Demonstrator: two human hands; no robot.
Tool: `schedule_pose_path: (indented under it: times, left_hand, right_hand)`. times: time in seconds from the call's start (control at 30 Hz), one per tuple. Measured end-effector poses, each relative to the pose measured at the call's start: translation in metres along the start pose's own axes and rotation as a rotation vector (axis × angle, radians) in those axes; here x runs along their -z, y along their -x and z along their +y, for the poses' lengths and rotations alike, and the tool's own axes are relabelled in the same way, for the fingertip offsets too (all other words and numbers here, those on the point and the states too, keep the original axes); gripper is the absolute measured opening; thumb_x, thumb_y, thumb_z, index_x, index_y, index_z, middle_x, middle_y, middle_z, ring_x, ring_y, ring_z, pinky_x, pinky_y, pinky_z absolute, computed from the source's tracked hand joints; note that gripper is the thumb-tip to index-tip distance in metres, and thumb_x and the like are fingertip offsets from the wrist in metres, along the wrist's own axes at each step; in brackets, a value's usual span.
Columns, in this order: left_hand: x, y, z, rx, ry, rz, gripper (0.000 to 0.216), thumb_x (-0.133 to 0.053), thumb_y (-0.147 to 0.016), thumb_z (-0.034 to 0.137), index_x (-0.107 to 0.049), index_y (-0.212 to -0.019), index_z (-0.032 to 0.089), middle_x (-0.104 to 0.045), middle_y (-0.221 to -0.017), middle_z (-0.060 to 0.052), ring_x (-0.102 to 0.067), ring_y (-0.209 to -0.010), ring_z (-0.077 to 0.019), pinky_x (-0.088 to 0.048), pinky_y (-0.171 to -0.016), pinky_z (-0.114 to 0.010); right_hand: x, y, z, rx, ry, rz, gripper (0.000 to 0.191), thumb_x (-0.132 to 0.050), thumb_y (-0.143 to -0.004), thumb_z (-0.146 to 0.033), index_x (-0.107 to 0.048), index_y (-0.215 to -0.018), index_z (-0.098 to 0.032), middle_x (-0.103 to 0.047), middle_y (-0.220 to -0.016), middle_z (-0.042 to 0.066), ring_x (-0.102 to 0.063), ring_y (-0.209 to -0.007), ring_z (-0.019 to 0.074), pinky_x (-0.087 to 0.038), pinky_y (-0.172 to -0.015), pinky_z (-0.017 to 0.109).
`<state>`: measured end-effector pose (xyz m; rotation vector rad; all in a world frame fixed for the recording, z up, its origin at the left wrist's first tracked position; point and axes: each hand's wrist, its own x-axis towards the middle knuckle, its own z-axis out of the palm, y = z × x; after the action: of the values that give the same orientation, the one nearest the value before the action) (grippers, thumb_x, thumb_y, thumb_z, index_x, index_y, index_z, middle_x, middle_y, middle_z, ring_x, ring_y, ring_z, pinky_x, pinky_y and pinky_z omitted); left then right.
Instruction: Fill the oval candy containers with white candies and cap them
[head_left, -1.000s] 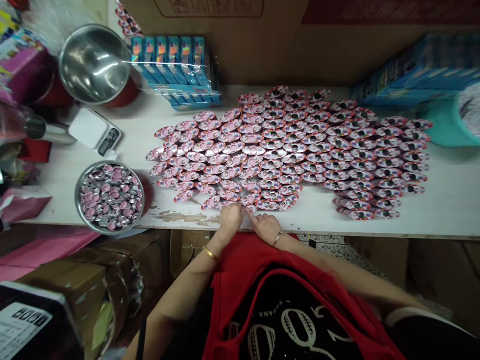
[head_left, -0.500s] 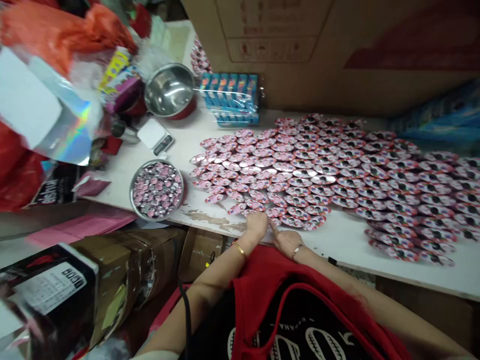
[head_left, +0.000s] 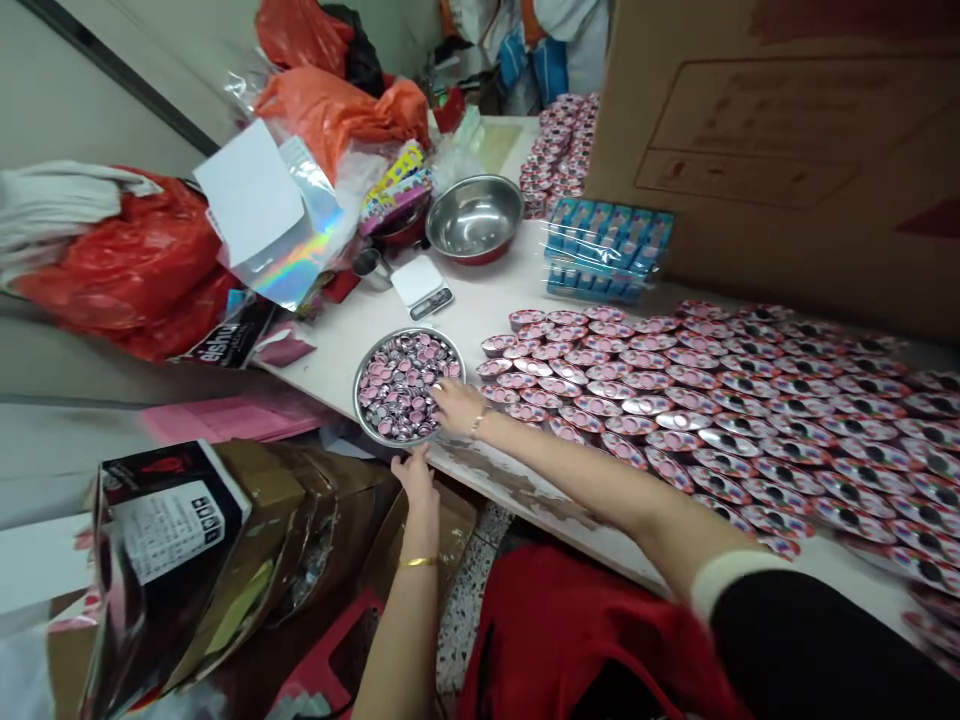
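Note:
A round metal bowl [head_left: 363, 425] full of small silver and pink round caps [head_left: 401, 385] stands near the table's front edge. My right hand [head_left: 459, 408] reaches over the bowl's right rim, fingers parted and touching the caps; nothing shows gripped in it. Just below the front rim is my left hand [head_left: 417, 474], its thumb and fingers apart and without anything in them. It is close to the bowl; whether it touches it I cannot tell. Rows of oval, red-and-white printed packs [head_left: 630, 425] spread to the right, many with a round pink or dark piece in the middle.
Behind the bowl are a small white scale [head_left: 420, 285], a metal cup [head_left: 371, 268] and a larger steel bowl [head_left: 474, 222]. Blue wrapped boxes [head_left: 606, 248] sit before a big carton [head_left: 757, 150]. Orange bags [head_left: 337, 110] and cardboard boxes [head_left: 262, 520] crowd the left.
Both hands have left the front of the pack rows and moved left to the bowl of caps. The right hand now reaches into it. The view has swung left.

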<state>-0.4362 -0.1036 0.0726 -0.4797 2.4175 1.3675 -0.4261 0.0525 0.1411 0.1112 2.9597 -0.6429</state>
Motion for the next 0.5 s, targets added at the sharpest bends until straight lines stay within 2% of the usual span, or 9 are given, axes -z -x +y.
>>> schedule_pose_path:
  times: [0.07, 0.17, 0.27, 0.37, 0.5]
  left_hand:
    - [0.003, -0.026, -0.006, 0.108, 0.157, -0.053, 0.034, -0.052, -0.081, 0.03, -0.041, -0.114, 0.025, -0.056, -0.096, -0.002, -0.06, -0.085, -0.0144, -0.054, -0.074, -0.034]
    - [-0.008, -0.049, -0.015, 0.201, 0.373, -0.184, 0.023, -0.055, -0.077, 0.025, -0.051, -0.099, 0.022, -0.06, -0.087, -0.001, -0.063, -0.075, -0.0142, -0.056, -0.073, -0.037]
    - [-0.023, -0.062, -0.019, 0.267, 0.56, -0.294, 0.016, -0.059, -0.073, 0.02, -0.056, -0.088, 0.018, -0.063, -0.083, -0.004, -0.065, -0.075, -0.0165, -0.057, -0.076, -0.038]
    - [-0.036, -0.071, -0.017, 0.335, 0.705, -0.314, 0.014, -0.057, -0.07, 0.009, -0.056, -0.082, 0.016, -0.065, -0.08, -0.004, -0.065, -0.076, -0.015, -0.056, -0.078, -0.035]
    - [-0.04, -0.079, -0.006, 0.397, 0.8, -0.304, 0.02, -0.049, -0.067, -0.001, -0.054, -0.078, 0.014, -0.064, -0.077, -0.002, -0.062, -0.074, -0.0107, -0.056, -0.075, -0.024]
  right_hand:
    - [-0.021, -0.047, -0.016, 0.002, 0.03, -0.039, 0.053, -0.065, -0.085, -0.031, -0.047, -0.132, -0.013, -0.045, -0.131, 0.017, -0.044, -0.117, 0.0308, -0.045, -0.093, 0.042]
    - [-0.054, -0.089, -0.023, -0.011, 0.075, -0.082, 0.062, -0.076, -0.074, -0.025, -0.049, -0.128, -0.011, -0.045, -0.129, 0.02, -0.043, -0.117, 0.0376, -0.047, -0.088, 0.05]
    - [-0.075, -0.108, -0.016, -0.002, 0.099, -0.085, 0.047, -0.067, -0.082, -0.022, -0.05, -0.126, -0.016, -0.042, -0.134, 0.019, -0.042, -0.119, 0.0371, -0.047, -0.086, 0.052]
    - [-0.081, -0.114, -0.007, 0.015, 0.109, -0.079, 0.031, -0.048, -0.095, -0.019, -0.048, -0.126, -0.021, -0.041, -0.135, 0.015, -0.046, -0.118, 0.0308, -0.049, -0.086, 0.047]
    - [-0.075, -0.117, -0.006, 0.035, 0.103, -0.08, 0.035, -0.036, -0.101, -0.023, -0.04, -0.135, -0.029, -0.046, -0.13, 0.011, -0.058, -0.103, 0.0231, -0.052, -0.078, 0.035]
